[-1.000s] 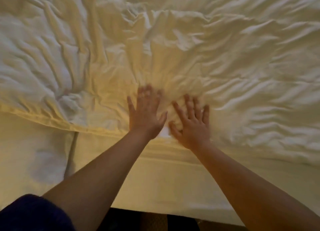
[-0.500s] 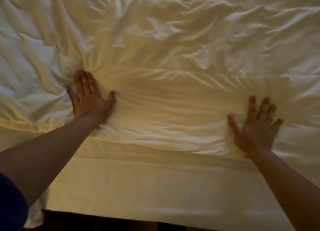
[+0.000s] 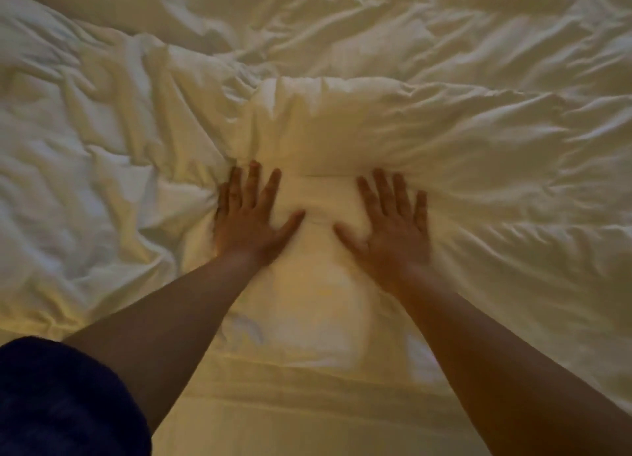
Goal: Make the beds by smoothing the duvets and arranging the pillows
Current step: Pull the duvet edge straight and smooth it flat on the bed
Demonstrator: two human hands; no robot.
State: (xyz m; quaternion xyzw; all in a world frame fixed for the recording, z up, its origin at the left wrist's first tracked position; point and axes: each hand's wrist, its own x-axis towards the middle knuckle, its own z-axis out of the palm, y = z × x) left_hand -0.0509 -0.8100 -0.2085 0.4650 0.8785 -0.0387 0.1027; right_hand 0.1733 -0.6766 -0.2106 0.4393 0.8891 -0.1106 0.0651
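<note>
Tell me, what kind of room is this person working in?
Most likely a bedroom, though whether in a home or a hotel cannot be told. A wrinkled white duvet fills nearly the whole view, a flat sheet lies below its near edge, and the left hand and right hand press flat on it.

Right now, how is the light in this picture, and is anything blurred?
Head view: dim, warm yellowish light, brightest on the duvet between the hands; left hand and right hand slightly motion-blurred; folds cast soft shadows; dark sleeve at the lower left shows almost no detail.
</note>
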